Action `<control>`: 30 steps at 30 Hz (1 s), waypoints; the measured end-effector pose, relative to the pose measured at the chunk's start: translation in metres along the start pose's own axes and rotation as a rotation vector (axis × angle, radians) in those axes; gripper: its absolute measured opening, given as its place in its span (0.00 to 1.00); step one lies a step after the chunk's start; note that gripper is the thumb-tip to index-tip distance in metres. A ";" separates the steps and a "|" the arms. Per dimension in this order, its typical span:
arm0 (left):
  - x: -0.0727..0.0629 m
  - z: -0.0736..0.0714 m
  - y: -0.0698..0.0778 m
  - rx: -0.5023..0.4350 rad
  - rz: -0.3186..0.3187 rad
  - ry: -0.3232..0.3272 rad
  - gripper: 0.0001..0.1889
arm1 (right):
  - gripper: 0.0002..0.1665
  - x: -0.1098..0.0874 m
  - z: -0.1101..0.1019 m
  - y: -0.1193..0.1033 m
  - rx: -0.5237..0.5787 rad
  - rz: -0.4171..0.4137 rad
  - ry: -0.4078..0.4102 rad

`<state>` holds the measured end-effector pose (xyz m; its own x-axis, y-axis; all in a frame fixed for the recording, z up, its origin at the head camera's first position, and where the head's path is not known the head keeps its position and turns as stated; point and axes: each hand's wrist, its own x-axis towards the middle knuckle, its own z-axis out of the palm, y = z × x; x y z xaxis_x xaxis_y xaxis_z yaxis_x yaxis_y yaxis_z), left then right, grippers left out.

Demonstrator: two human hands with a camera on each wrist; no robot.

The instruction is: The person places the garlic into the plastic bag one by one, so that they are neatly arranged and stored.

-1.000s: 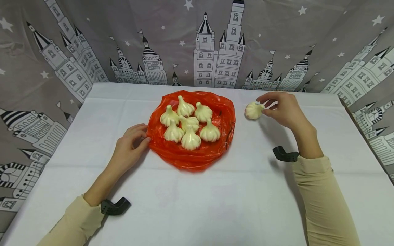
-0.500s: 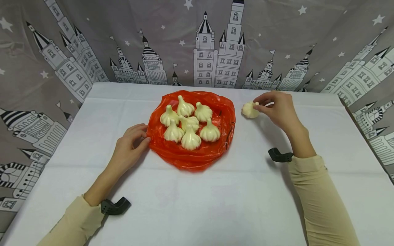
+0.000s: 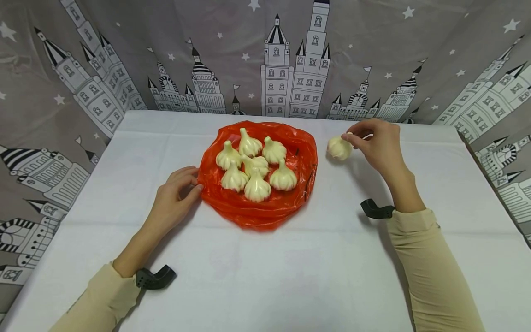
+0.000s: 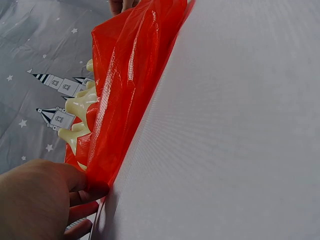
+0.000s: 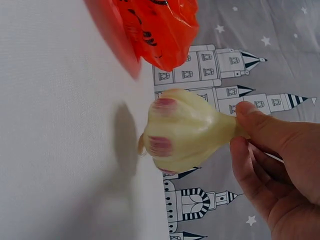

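My right hand (image 3: pixel 379 145) pinches a garlic bulb (image 5: pixel 182 131) by its stem between thumb and fingertips. The bulb is pale cream with purplish streaks and hangs close over the white cloth, just right of a red plastic bag (image 3: pixel 261 221). With its rim rolled down, the bag stands open like a bowl, and several more garlic bulbs (image 3: pixel 257 188) sit inside, stems mostly up. At the bag's left edge, my left hand (image 3: pixel 174 193) holds the rim. In the left wrist view, thumb and fingers grip the red plastic (image 4: pixel 125 100), and the bag wall hides most of the bulbs.
A white cloth (image 3: pixel 265 281) covers the table under both arms. Behind it hangs a grey curtain (image 3: pixel 352 27) printed with castles and stars. A black camera mount (image 3: pixel 155 278) sits on the left wrist, and another mount (image 3: pixel 376 210) on the right.
My right hand has moved slightly left, and the garlic bulb in its fingers has turned, its stem now pointing more upward. The left hand and the bag stay put.
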<state>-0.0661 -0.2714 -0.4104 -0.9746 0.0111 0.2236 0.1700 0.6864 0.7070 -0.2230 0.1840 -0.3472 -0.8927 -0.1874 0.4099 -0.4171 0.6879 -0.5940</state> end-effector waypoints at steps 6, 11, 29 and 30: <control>0.000 0.000 0.000 -0.004 -0.002 -0.003 0.05 | 0.11 -0.001 -0.001 -0.003 -0.017 0.026 0.022; 0.000 0.000 0.000 -0.004 -0.002 -0.006 0.06 | 0.13 -0.001 -0.005 -0.013 0.002 0.054 0.040; 0.000 0.000 -0.001 0.001 -0.002 -0.007 0.05 | 0.14 -0.007 -0.006 -0.060 0.111 0.012 0.070; 0.000 0.000 -0.002 0.003 -0.004 -0.006 0.05 | 0.14 -0.008 -0.005 -0.064 0.119 0.002 0.071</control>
<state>-0.0665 -0.2728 -0.4111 -0.9761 0.0131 0.2167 0.1660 0.6885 0.7060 -0.1886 0.1454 -0.3088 -0.8809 -0.1327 0.4542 -0.4364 0.5992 -0.6712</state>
